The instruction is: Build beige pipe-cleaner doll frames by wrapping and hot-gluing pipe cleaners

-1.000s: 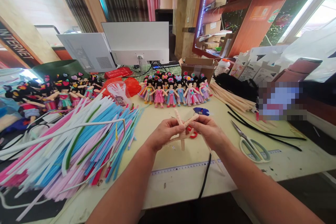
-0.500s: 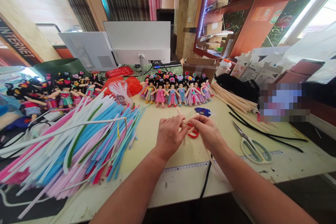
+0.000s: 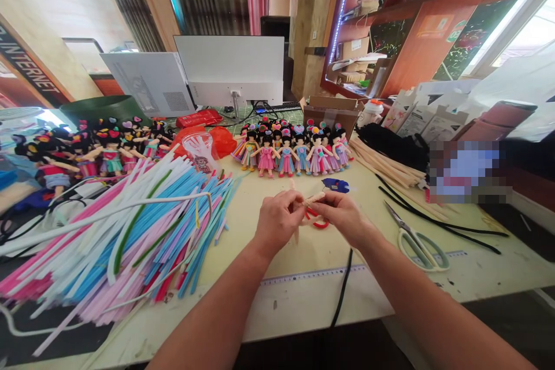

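Observation:
Between both hands is a cream pipe cleaner [image 3: 314, 199], bent and twisted, with one end standing up above the left fingers. My left hand [image 3: 278, 218] pinches it on one side. Thumb and fingertips of my right hand [image 3: 343, 212] close on its other end. Partly covered by the hands, a red looped handle [image 3: 318, 221] lies on the mat just beneath them. A small dark blue tool [image 3: 336, 185] rests past the right fingertips. Scissors with pale green handles [image 3: 418, 245] lie to the right of my right forearm.
A heap of coloured pipe cleaners [image 3: 130, 231] covers the left side. Several finished pipe-cleaner dolls [image 3: 286, 153] stand behind the hands, with more dolls [image 3: 108, 153] at left. Cream stems [image 3: 385, 165] and black stems [image 3: 437, 219] lie right. A ruler [image 3: 312, 276] runs along the front.
Both hands still grip the cream pipe cleaner, with the fingers shifted slightly. A pale strand hanging by the right wrist no longer shows there. The whole view has moved a little.

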Demonstrator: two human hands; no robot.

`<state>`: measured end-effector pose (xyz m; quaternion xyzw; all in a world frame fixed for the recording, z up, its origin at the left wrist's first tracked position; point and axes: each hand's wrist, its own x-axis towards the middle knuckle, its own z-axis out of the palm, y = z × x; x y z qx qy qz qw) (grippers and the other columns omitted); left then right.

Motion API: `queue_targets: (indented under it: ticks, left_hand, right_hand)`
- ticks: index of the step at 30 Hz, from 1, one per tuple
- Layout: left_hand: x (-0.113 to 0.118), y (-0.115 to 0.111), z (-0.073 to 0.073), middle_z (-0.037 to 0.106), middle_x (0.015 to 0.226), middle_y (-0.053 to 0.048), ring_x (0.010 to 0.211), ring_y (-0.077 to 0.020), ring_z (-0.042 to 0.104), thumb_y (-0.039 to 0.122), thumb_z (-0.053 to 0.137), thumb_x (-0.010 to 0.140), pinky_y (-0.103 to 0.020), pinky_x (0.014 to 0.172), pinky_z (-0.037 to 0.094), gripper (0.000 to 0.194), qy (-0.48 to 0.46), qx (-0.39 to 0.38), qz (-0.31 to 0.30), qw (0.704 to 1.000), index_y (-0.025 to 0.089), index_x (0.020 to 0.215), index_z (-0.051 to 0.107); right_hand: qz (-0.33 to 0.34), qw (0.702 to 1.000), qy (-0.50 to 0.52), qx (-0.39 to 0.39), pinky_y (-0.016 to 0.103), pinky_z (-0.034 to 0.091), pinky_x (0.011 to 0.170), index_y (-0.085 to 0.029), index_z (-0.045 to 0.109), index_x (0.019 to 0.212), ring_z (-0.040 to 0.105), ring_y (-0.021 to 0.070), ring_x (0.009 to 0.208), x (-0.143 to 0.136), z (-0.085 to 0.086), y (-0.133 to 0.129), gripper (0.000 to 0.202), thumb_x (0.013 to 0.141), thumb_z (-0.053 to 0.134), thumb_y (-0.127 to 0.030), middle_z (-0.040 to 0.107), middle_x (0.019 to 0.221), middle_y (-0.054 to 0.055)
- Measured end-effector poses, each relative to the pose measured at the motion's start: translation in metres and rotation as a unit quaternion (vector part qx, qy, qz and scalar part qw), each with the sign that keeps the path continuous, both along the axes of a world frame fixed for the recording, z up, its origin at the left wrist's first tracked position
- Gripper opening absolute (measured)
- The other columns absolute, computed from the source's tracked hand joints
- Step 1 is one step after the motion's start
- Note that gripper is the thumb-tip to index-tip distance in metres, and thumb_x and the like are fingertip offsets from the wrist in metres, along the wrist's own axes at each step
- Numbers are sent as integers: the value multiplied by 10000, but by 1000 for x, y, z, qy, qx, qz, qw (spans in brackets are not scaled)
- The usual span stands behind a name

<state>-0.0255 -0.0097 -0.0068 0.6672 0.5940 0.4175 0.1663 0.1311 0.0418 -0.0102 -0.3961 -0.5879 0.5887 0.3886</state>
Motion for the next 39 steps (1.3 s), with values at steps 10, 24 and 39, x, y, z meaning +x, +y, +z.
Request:
queue_targets:
  ticks: [10,24,39]
  left_hand:
    - [-8,6,4,518,621,38,575,-89,447,394,753,636,-224,542,340,275,-321,-193,-153,914,164,717,625]
    - [-5,8,-3,579,651,23,574,-89,481,390,756,655,-226,567,362,297,-375,-255,-206,867,161,792,625]
    - [-10,-1,11,609,1281,-108,1121,-235,590,191,714,675,-338,883,492,555,-155,-101,-242,953,214,1221,616]
  right_hand:
    - [42,999,-1,31,272,366,574,-179,692,655,480,120,592,11,9,-1,333,569,856,-455,605,612,-17]
    - [41,997,63,-2,263,339,532,-183,697,646,464,112,551,11,1,-7,345,575,850,-484,589,588,-10]
    - [-68,984,135,-95,254,332,454,-187,610,573,404,91,443,8,-1,0,269,521,830,-333,521,486,-31]
